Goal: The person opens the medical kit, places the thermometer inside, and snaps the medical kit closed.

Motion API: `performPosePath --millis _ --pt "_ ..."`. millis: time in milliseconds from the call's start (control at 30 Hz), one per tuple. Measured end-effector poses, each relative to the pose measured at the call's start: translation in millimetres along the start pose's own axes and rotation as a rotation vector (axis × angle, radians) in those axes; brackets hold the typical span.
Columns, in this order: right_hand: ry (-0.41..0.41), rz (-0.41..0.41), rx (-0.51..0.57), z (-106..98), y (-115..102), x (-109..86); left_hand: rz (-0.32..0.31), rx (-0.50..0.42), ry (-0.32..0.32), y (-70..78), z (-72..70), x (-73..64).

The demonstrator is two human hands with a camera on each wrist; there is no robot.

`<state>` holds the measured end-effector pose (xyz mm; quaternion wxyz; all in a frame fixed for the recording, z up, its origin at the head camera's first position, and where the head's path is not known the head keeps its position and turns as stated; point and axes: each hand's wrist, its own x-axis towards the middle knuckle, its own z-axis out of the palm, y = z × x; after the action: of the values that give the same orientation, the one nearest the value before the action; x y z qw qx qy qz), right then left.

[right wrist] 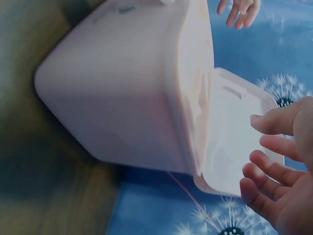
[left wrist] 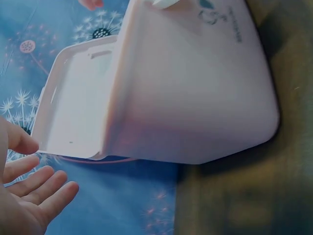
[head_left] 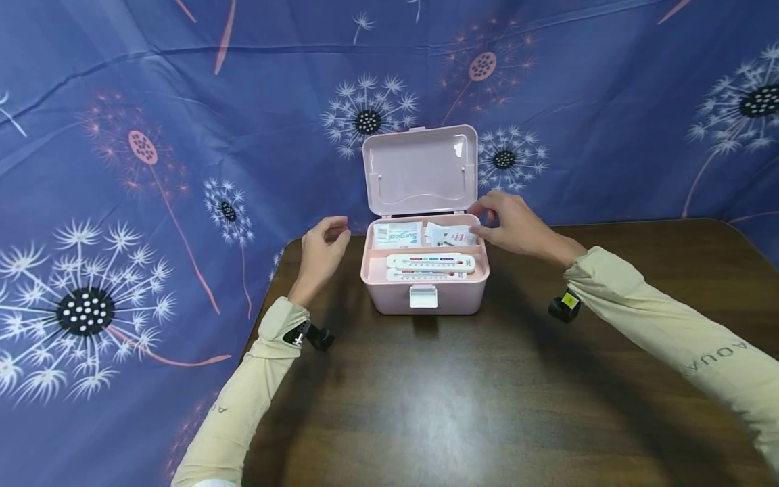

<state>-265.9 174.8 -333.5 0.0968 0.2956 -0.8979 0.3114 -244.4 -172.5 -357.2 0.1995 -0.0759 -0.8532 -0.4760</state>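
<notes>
A pale pink storage box (head_left: 377,297) stands on the table with its lid (head_left: 420,172) raised at the back. In its rear left compartment lies a white and blue packet (head_left: 397,235) printed "Surgical"; the rear right one holds white packets (head_left: 450,234). Thermometer-like white strips (head_left: 431,262) with coloured marks lie in the front compartment. My left hand (head_left: 322,253) is left of the box, fingers loosely bent, holding nothing. The right hand (head_left: 514,223) hovers by the box's rear right corner, its fingers spread and empty in the right wrist view.
The dark wooden table (head_left: 426,399) extends in front of the box and to its right. Behind it hangs a blue cloth (head_left: 274,135) with a dandelion print. A white latch (head_left: 423,296) is on the box's front.
</notes>
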Motion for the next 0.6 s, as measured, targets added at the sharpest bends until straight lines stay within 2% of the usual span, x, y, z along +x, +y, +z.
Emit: performPosePath --millis 200,433,600 --pt "0.054 0.043 0.021 -16 9 16.9 0.005 0.060 -0.009 7.8 -5.1 23.5" --pt "0.102 0.073 0.048 -32 18 36.7 0.007 0.083 0.019 16.2 -11.3 52.5" --pt "0.112 0.132 0.055 -42 22 52.5 -0.006 0.089 0.022 17.9 -11.8 71.2"
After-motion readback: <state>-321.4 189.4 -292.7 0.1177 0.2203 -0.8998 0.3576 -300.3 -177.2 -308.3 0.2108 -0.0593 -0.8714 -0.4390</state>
